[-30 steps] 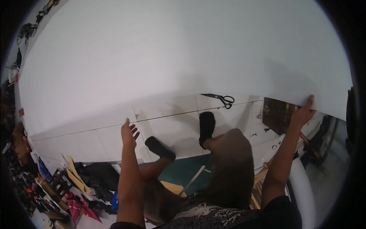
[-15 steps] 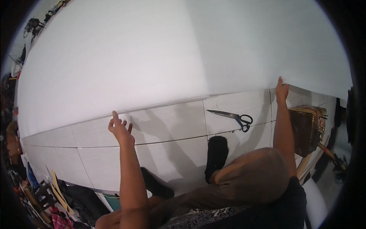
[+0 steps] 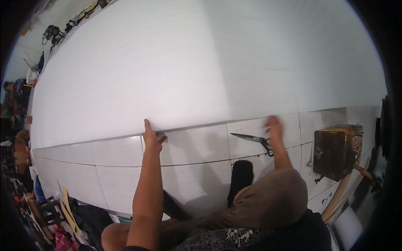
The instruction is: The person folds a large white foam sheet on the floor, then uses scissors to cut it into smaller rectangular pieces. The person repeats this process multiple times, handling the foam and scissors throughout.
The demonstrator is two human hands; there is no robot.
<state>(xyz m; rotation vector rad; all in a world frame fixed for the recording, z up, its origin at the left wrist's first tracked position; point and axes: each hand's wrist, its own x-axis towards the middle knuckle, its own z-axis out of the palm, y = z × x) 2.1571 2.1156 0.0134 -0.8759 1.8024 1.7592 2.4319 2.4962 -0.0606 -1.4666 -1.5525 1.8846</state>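
A broad white sheet (image 3: 155, 71) spreads over the tiled floor in front of me, its near edge running across the view. My left hand (image 3: 152, 136) is at that edge, index finger stretched onto the sheet and thumb held apart; it is open. Just short of the edge, my right hand (image 3: 274, 129) is smeared by motion, so its fingers cannot be read. Right beside and partly beneath it lie black-handled scissors (image 3: 251, 137) on the tiles, blades pointing left. Whether the right hand touches the scissors is unclear.
A worn brown block-like box (image 3: 333, 154) stands at the right, with a wooden handle (image 3: 362, 169) beside it. My black-covered foot (image 3: 241, 180) rests below the scissors. A black bag (image 3: 90, 217) and assorted clutter lie at the lower left.
My right hand has left the sheet's edge and moved left and down beside the scissors. The sheet's right part now lies lower. My left hand has shifted right along the edge.
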